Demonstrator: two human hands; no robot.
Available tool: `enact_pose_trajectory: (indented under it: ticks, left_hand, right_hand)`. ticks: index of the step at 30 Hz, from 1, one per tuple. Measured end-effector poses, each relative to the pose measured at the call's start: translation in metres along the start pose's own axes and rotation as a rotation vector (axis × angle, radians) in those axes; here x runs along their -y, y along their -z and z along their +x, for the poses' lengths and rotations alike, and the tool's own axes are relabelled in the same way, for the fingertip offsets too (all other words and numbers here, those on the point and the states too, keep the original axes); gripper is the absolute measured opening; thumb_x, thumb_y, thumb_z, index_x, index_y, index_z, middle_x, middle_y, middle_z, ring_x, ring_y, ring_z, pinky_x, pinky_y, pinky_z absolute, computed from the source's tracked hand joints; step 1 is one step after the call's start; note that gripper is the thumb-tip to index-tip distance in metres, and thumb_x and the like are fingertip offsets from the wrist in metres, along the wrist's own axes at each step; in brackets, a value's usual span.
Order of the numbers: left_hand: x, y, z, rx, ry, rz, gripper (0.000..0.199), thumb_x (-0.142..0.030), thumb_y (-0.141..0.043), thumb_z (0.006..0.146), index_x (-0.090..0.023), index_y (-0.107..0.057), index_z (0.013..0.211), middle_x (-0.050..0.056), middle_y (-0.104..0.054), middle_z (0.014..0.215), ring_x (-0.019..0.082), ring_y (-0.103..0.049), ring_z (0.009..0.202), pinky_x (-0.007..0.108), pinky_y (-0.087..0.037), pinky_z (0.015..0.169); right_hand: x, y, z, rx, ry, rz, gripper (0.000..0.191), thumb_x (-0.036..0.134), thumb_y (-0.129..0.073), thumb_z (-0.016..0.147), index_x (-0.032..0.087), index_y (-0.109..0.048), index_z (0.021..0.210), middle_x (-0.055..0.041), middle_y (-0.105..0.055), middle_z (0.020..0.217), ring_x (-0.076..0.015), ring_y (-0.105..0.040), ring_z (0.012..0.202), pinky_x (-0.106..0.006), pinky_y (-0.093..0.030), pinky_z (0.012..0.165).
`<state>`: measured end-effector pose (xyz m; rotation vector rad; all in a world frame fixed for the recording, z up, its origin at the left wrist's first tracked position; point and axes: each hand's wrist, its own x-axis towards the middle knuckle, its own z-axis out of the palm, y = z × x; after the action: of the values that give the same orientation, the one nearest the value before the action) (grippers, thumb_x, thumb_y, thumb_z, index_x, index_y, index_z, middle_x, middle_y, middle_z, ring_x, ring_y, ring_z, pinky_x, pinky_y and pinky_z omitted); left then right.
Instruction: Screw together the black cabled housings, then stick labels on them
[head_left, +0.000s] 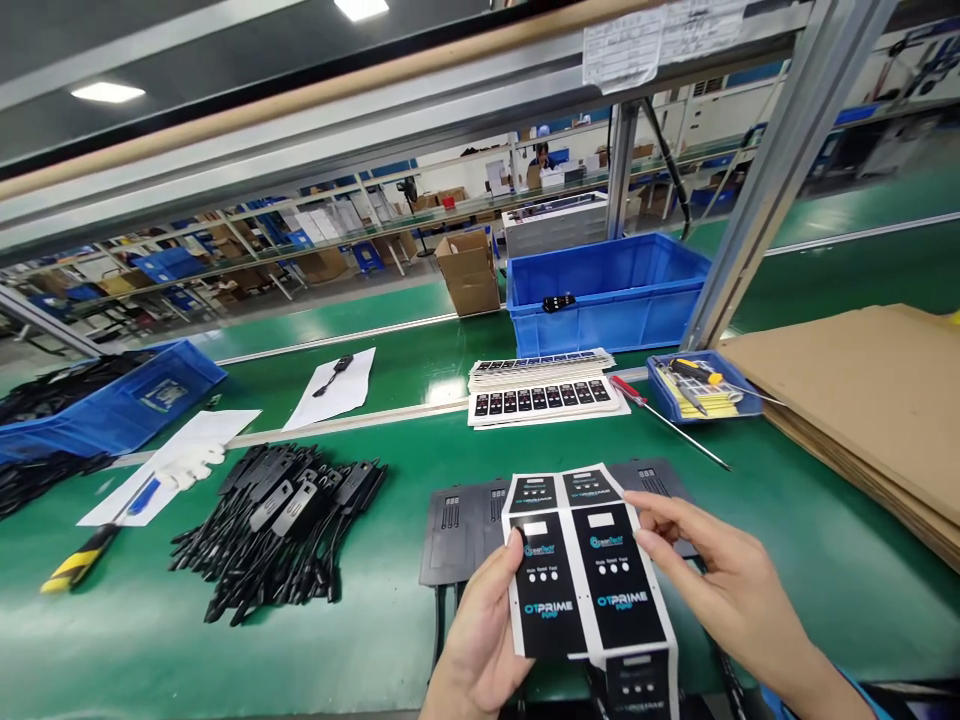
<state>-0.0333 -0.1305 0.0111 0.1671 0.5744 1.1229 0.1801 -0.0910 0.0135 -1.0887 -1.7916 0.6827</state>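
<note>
A sheet of black labels printed "OceanTech" and "O1PRIME PUMP" is held up in front of me, bent across its top and bottom. My left hand grips its left edge, thumb on the front. At the upper right edge, my right hand has thumb and index finger nearly together on the sheet's border; whether a label is pinched there cannot be seen. Behind the sheet lie flat dark grey plastic housings with slots and cables, partly hidden by it. Another housing shows beyond my right fingers.
Left is a pile of black cabled modules, near a white glove and a yellow-black-handled tool. Stacks of small labels, a red screwdriver, a blue tray, a blue bin and cardboard sheets lie beyond.
</note>
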Motion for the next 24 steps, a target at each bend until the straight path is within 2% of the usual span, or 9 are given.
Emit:
enact_pose_trajectory:
  ticks: [6, 12, 17, 20, 22, 24]
  left_hand:
    - [-0.002, 0.001, 0.001, -0.04, 0.005, 0.016, 0.028, -0.026, -0.056, 0.094, -0.007, -0.068, 0.112, 0.015, -0.073, 0.105, 0.03, -0.065, 0.109, 0.045, -0.047, 0.103]
    - [-0.002, 0.007, 0.002, -0.089, 0.014, 0.005, 0.023, -0.026, -0.06, 0.093, -0.008, -0.071, 0.103, 0.014, -0.073, 0.103, 0.03, -0.066, 0.107, 0.044, -0.048, 0.102]
    - [0.002, 0.009, 0.003, -0.097, -0.003, 0.106, 0.029, -0.03, -0.061, 0.092, -0.01, -0.068, 0.112, 0.015, -0.072, 0.106, 0.029, -0.066, 0.107, 0.044, -0.046, 0.103]
    - [0.003, 0.011, 0.009, -0.177, -0.074, 0.277, 0.034, -0.036, -0.065, 0.089, -0.014, -0.068, 0.115, 0.012, -0.072, 0.107, 0.029, -0.064, 0.109, 0.044, -0.043, 0.104]
    - [-0.001, 0.016, 0.016, -0.256, -0.16, 0.464, 0.038, -0.043, -0.067, 0.086, -0.015, -0.069, 0.112, 0.012, -0.072, 0.108, 0.03, -0.061, 0.112, 0.043, -0.04, 0.105]
    - [-0.01, 0.023, 0.022, -0.301, -0.254, 0.73, 0.042, -0.051, -0.062, 0.087, -0.016, -0.07, 0.108, 0.012, -0.07, 0.112, 0.03, -0.057, 0.117, 0.043, -0.037, 0.107]
  right_hand:
    - [-0.003, -0.003, 0.003, 0.011, 0.08, -0.068, 0.019, 0.023, -0.057, 0.094, 0.026, -0.063, 0.111, 0.0021, -0.062, 0.08, -0.012, -0.058, 0.064, -0.023, -0.049, 0.06]
    - [-0.007, -0.007, 0.004, -0.041, 0.111, -0.053, 0.008, 0.02, -0.059, 0.092, 0.024, -0.064, 0.097, -0.0001, -0.063, 0.083, -0.0128, -0.056, 0.064, -0.025, -0.047, 0.058]
    - [-0.01, -0.011, 0.003, -0.093, 0.173, -0.067, 0.011, 0.015, -0.058, 0.091, 0.024, -0.065, 0.092, -0.0033, -0.058, 0.087, -0.0147, -0.057, 0.072, -0.026, -0.046, 0.062]
    - [-0.01, -0.007, 0.0, -0.016, 0.106, 0.066, 0.012, 0.017, -0.057, 0.092, 0.024, -0.062, 0.085, -0.0026, -0.056, 0.084, -0.0146, -0.055, 0.071, -0.025, -0.045, 0.06]
    - [-0.012, 0.003, -0.001, 0.02, 0.027, 0.283, 0.014, 0.024, -0.056, 0.093, 0.025, -0.059, 0.08, -0.0021, -0.053, 0.08, -0.016, -0.053, 0.072, -0.026, -0.045, 0.061]
    - [-0.019, 0.019, 0.001, -0.066, -0.075, 0.536, 0.016, 0.032, -0.057, 0.093, 0.025, -0.056, 0.078, -0.0023, -0.051, 0.079, -0.0177, -0.052, 0.074, -0.027, -0.047, 0.061]
